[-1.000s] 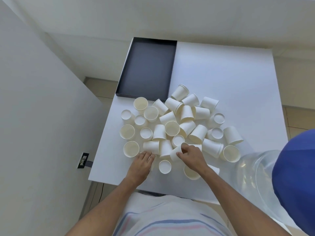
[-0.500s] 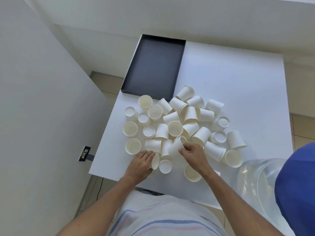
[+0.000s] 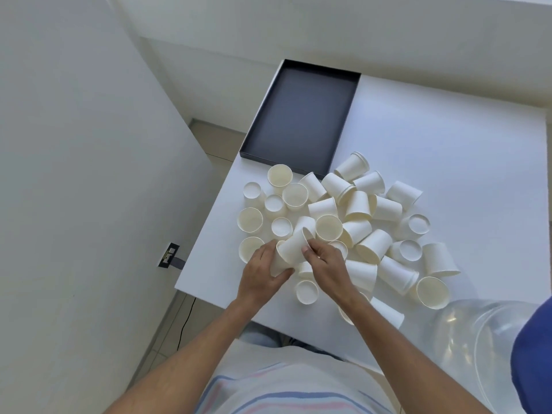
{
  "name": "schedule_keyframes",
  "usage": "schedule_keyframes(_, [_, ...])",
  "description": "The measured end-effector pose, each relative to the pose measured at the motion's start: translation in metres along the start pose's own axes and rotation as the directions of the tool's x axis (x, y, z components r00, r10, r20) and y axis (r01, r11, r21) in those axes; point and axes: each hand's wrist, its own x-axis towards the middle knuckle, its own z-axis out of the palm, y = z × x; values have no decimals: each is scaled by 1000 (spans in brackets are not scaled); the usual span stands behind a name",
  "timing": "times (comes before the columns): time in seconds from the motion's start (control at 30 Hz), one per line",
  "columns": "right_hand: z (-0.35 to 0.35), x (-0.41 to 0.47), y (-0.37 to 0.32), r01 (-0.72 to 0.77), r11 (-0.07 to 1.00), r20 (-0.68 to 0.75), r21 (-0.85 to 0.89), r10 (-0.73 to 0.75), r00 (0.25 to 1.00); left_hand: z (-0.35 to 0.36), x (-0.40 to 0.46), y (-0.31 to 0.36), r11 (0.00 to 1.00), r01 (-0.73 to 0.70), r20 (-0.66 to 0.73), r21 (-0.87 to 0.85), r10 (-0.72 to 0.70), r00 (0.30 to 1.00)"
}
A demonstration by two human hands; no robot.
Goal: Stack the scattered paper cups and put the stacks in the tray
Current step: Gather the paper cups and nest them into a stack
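Several white paper cups (image 3: 364,225) lie scattered on the white table (image 3: 442,150), some upright, some upside down, some on their sides. An empty black tray (image 3: 301,118) sits at the table's far left corner. My left hand (image 3: 263,274) grips one cup (image 3: 276,265) from the left. My right hand (image 3: 324,261) holds a second cup (image 3: 295,245), tilted, with its narrow end pushed into the cup in my left hand.
A clear plastic bag or container (image 3: 478,336) sits at the near right table edge beside a blue object (image 3: 534,354). A white wall panel (image 3: 74,174) stands close on the left, with a socket (image 3: 168,255) low on it.
Each hand has picked up a cup from the near edge of the pile. The hands have come together, and the right hand's cup now meets the left hand's cup.
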Motion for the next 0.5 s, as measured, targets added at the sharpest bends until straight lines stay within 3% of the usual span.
schedule_keyframes(0.2, [27, 6, -11, 186, 958, 124, -217, -162, 979, -9, 1, 5, 998, 8, -29, -56, -10, 1000])
schedule_keyframes(0.4, [41, 10, -4, 219, 894, 252, -392, -124, 960, -18, 17, -3, 994, -67, 64, -84, 73, 995])
schedule_keyframes(0.5, [34, 7, -2, 215, 893, 96, -395, -193, 976, -26, 24, -14, 995, -59, 64, -82, 65, 996])
